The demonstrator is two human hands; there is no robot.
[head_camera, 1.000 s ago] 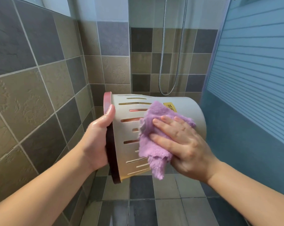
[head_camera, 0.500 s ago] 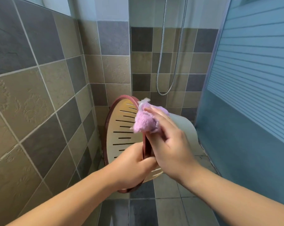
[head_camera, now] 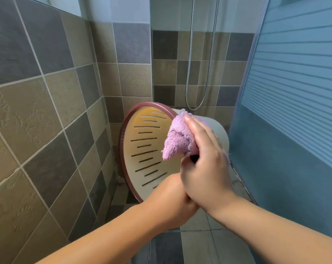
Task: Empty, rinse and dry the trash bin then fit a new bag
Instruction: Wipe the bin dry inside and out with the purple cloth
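The cream slotted trash bin [head_camera: 146, 149] with a dark red rim is held in the air on its side, its open mouth turned toward me and to the left. My left hand [head_camera: 169, 199] grips the rim at the bottom. My right hand [head_camera: 205, 166] crosses over the left and holds a bunched purple cloth [head_camera: 177, 141] against the rim at the bin's right side. The bin's inside looks empty. Its base points away toward the shower wall, partly hidden by my right hand.
A tiled wall [head_camera: 47, 121] stands close on the left. A blue striped glass shower door [head_camera: 294, 92] stands on the right. A metal shower hose [head_camera: 199, 73] hangs on the back wall. Grey tiled floor [head_camera: 195, 246] lies below.
The bin has been turned from side-on to mouth facing me. My left hand shifted from the rim's side to its bottom. The cloth moved from the outer wall to the rim.
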